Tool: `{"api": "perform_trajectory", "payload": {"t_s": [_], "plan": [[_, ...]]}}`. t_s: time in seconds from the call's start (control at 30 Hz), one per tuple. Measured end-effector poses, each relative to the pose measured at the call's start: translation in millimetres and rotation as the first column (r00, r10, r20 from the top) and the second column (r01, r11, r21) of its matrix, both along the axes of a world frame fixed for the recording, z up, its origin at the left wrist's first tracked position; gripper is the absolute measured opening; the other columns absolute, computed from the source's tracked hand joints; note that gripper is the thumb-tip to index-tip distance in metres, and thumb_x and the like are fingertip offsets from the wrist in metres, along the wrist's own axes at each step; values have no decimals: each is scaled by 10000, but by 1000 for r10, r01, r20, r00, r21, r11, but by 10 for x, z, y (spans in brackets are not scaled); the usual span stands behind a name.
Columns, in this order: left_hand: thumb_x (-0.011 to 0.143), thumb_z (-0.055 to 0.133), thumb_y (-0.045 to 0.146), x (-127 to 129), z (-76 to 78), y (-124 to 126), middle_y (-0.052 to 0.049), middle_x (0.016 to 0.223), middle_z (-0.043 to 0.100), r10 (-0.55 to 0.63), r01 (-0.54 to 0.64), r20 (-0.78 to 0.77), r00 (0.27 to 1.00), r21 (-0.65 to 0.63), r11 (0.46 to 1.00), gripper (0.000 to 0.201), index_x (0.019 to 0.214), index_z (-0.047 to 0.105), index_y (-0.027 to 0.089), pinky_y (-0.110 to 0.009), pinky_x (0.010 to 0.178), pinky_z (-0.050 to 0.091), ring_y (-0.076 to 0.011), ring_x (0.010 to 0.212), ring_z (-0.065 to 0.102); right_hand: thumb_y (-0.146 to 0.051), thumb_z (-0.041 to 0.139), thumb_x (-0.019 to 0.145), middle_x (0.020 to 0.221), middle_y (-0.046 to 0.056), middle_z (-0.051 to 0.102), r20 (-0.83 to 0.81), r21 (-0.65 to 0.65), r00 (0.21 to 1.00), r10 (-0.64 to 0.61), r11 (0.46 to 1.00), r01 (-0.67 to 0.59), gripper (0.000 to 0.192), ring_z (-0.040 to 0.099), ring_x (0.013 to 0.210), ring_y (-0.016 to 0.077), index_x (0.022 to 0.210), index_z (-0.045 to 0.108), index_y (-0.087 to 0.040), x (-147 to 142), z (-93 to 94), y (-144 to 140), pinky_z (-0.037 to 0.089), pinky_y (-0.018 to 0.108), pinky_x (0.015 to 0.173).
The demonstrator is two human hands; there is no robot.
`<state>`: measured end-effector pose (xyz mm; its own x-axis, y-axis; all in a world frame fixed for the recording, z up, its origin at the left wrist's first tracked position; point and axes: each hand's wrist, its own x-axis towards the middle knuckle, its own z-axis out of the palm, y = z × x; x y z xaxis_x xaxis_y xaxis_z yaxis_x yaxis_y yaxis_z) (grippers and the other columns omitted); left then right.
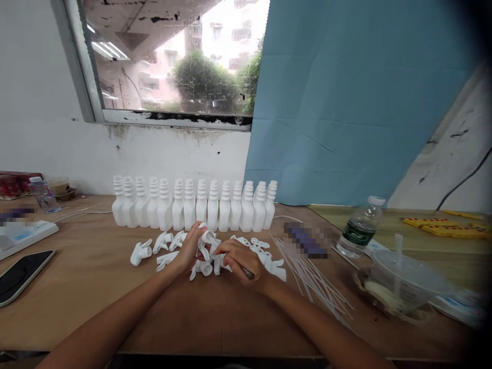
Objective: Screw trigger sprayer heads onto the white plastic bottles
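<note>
My left hand point(191, 248) grips a white spray-trigger head point(205, 241) over the wooden table point(96, 307). My right hand point(241, 259) is closed on a thin dark tool whose tip point(248, 274) pokes out under the fingers, close against the same trigger head. Several loose white trigger heads point(161, 251) lie scattered around both hands. A row of white plastic bottles point(192, 205) stands upright just behind them. A bundle of thin clear dip tubes point(311, 277) lies fanned out to the right of my right hand.
A clear water bottle point(359, 228) and a lidded plastic cup with a straw point(403, 279) stand at the right. A phone point(21, 274) and a white power strip point(23, 236) lie at the left. Yellow strips point(442, 225) lie far right.
</note>
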<state>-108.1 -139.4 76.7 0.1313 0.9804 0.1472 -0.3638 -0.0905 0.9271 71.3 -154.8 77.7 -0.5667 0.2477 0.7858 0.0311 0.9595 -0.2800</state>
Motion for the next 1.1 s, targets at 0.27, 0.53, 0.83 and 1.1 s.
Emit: {"api": "perform_trajectory", "payload": {"t_s": [0.27, 0.53, 0.83, 1.1], "plan": [[748, 658, 395, -65, -102, 36, 68, 503, 479, -160, 160, -132, 978, -15, 987, 268, 815, 469, 217, -148, 320, 177, -69, 341, 335, -351, 359, 984, 640, 22, 514, -45, -342, 997, -56, 939, 37, 369, 485, 632, 177, 695, 539, -209, 136, 87, -108, 406, 332, 651], [739, 689, 384, -64, -201, 67, 60, 526, 486, -266, 261, -125, 956, -54, 964, 263, 810, 516, 199, -156, 327, 212, -60, 338, 354, -398, 420, 942, 552, 8, 455, -227, -572, 974, -7, 811, -128, 445, 408, 537, 158, 540, 367, -216, 115, 70, -99, 350, 311, 552], [766, 565, 490, -108, -67, 74, 49, 459, 414, -323, 321, 23, 946, -197, 926, 348, 646, 479, 175, -164, 295, 145, -46, 306, 248, -223, 393, 965, 1279, 133, 580, 0, -115, 1000, -7, 993, 7, 263, 577, 1095, 213, 1109, 610, -192, 56, 70, -64, 466, 390, 921], [774, 662, 466, -55, -48, 56, 60, 545, 496, -177, 173, -29, 984, -99, 980, 330, 834, 467, 207, -154, 339, 256, -84, 379, 411, -107, 466, 913, 1326, 148, 574, 102, 204, 989, -108, 975, 85, 294, 587, 1087, 222, 1162, 607, -174, 51, 38, 49, 488, 403, 895]]}}
